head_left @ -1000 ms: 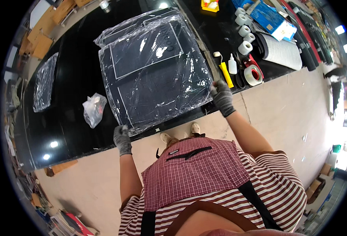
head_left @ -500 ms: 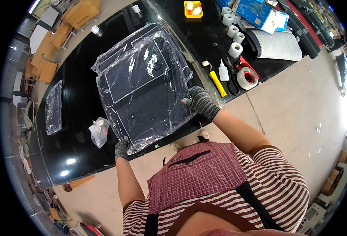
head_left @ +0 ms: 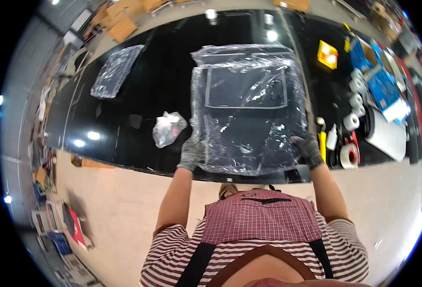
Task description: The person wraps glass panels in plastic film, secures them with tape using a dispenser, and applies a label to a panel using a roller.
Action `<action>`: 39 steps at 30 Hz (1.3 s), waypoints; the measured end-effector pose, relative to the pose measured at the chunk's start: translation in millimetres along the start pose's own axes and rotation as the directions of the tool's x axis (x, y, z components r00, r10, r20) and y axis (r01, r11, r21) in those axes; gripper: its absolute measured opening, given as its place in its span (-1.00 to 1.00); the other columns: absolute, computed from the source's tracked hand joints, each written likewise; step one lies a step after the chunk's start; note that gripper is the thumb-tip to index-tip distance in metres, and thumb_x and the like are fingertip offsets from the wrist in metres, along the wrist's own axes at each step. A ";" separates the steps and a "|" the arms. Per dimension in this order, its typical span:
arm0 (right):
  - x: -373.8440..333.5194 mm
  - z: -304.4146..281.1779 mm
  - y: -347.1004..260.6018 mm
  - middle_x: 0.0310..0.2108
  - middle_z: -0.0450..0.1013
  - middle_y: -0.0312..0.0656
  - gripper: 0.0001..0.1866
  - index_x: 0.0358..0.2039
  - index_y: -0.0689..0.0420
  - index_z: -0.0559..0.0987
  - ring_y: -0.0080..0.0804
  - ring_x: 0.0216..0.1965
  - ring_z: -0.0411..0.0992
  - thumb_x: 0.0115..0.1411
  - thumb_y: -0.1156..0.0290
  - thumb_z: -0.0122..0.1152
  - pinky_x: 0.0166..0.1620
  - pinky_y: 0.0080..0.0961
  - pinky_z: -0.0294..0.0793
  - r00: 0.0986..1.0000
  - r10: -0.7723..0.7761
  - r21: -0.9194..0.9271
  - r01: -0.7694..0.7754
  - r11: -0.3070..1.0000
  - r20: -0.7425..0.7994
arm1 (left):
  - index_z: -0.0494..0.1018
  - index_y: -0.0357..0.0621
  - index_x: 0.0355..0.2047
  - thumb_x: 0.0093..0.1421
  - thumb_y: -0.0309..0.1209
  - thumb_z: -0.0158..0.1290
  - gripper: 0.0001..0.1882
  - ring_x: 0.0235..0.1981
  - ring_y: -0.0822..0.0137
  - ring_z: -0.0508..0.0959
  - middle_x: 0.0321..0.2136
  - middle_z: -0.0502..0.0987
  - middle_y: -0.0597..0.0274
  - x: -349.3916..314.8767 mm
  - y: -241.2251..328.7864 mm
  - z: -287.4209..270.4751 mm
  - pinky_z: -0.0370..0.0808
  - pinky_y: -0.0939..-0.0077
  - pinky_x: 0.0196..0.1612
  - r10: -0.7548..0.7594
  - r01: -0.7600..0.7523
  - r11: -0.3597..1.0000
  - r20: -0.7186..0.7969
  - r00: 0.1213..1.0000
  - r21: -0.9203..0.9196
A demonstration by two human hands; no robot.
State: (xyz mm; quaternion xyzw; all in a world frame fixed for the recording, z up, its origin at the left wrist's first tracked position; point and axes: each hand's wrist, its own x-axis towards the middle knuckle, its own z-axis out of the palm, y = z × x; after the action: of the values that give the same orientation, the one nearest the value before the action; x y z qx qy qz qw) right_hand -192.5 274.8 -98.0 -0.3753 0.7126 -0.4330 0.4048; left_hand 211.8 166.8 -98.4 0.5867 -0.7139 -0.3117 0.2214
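A flat dark panel wrapped in wrinkled clear plastic film (head_left: 244, 129) lies on the black tabletop (head_left: 158, 67) in front of me. Pale lines form a rectangle on its far half. My left hand (head_left: 190, 154), in a grey glove, grips its left edge close to the near corner. On the opposite edge my gloved right hand (head_left: 307, 149) holds it, thumb over the film; fingers at both edges are partly hidden. Just beyond my left hand sits a crumpled clear plastic bag (head_left: 168, 129) with something pale and reddish inside.
Another plastic-wrapped piece (head_left: 116, 71) rests at the far left. To the right are a yellow-handled roller (head_left: 322, 145), a white bottle (head_left: 332, 137), a tape dispenser (head_left: 349, 155), several white rolls (head_left: 351, 121), a yellow tray (head_left: 327, 55) and blue boxes (head_left: 383, 88).
My view has turned, so the wrapped panel now appears squarer and further right in the picture. Both hands stay at its opposite edges.
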 end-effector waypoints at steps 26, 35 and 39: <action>171.9 447.5 -243.0 -0.29 0.46 -0.18 -0.65 -0.19 0.23 0.47 -0.41 -0.23 0.41 0.04 0.30 0.18 -0.09 -0.52 0.38 0.546 -0.545 -0.017 0.716 0.698 0.636 | 0.45 -0.07 -0.12 0.11 -0.10 -0.03 -0.58 -0.05 0.08 0.44 -0.15 0.49 0.05 286.4 -228.0 -421.3 0.34 0.29 0.00 0.021 0.273 0.793 -0.472 0.881 0.544; 118.3 195.5 -59.1 -0.32 0.46 -0.35 -0.68 -0.15 0.12 0.51 -0.62 -0.31 0.39 0.03 0.63 0.17 -0.17 -0.67 0.44 0.860 -0.162 0.092 0.134 0.987 0.483 | 0.43 -0.07 -0.08 0.07 -0.24 0.09 -0.60 -0.07 0.13 0.46 -0.15 0.50 0.05 263.8 -183.7 -268.4 0.36 0.33 0.03 0.106 -0.031 0.917 -0.168 0.980 0.398; 105.9 46.9 -27.8 -0.21 0.48 -0.23 -0.66 -0.08 0.14 0.48 -0.45 -0.19 0.40 0.11 0.35 0.17 -0.08 -0.48 0.35 0.973 -0.101 -0.270 0.042 0.962 -0.207 | 0.43 -0.15 -0.09 0.08 -0.27 0.09 -0.61 -0.10 0.12 0.48 -0.17 0.50 0.06 209.6 -82.1 -147.4 0.38 0.36 0.00 0.427 -0.430 0.903 0.108 0.898 0.003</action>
State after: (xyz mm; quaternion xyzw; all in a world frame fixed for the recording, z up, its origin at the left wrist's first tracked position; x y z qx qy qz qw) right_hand -186.6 156.7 -113.0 -0.4015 0.7900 -0.3874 0.2541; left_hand 324.9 -74.6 -62.4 0.4010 -0.8401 -0.2761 0.2391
